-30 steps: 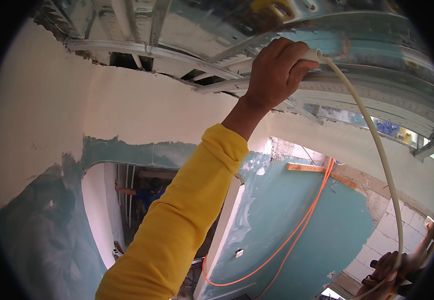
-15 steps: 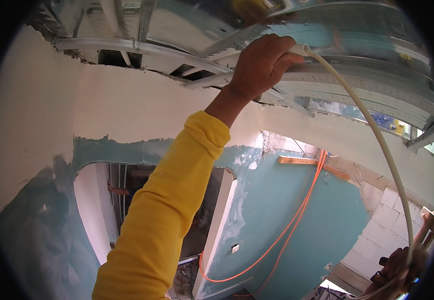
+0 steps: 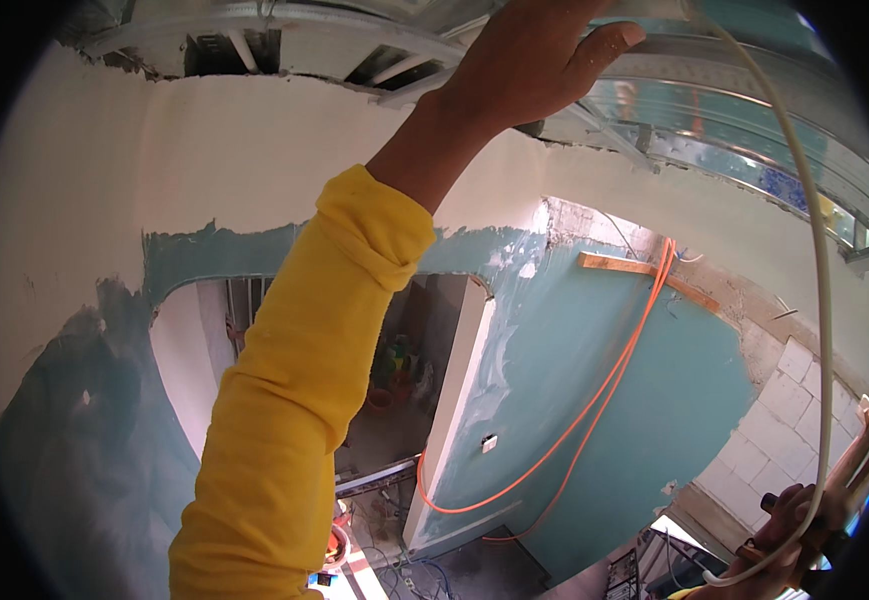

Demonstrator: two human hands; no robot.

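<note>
My left hand (image 3: 534,65), in a rolled yellow sleeve, reaches up to the ceiling framing. The upper edge of the view cuts off its fingers. Its thumb stretches along the underside of a pale plastic conduit (image 3: 649,10), which the hand appears to grip. From the conduit's end a cream flexible tube (image 3: 816,220) arcs down the right side. At the lower right, my right hand (image 3: 782,530) is closed around the tube's lower part. Something dark, partly hidden, lies against that hand; I cannot make out what it is.
Metal ceiling channels (image 3: 374,30) run overhead. Orange cables (image 3: 609,385) loop down the teal wall (image 3: 644,400) from a wooden strip (image 3: 616,263). A doorway (image 3: 394,400) opens behind my arm. Bare white blocks (image 3: 769,440) show at the right, and cables (image 3: 419,580) lie on the floor below.
The view has tilted down, so the walls sit higher in it. My left hand has gone up to the frame's upper edge, its thumb more extended. The right hand still keeps the tube.
</note>
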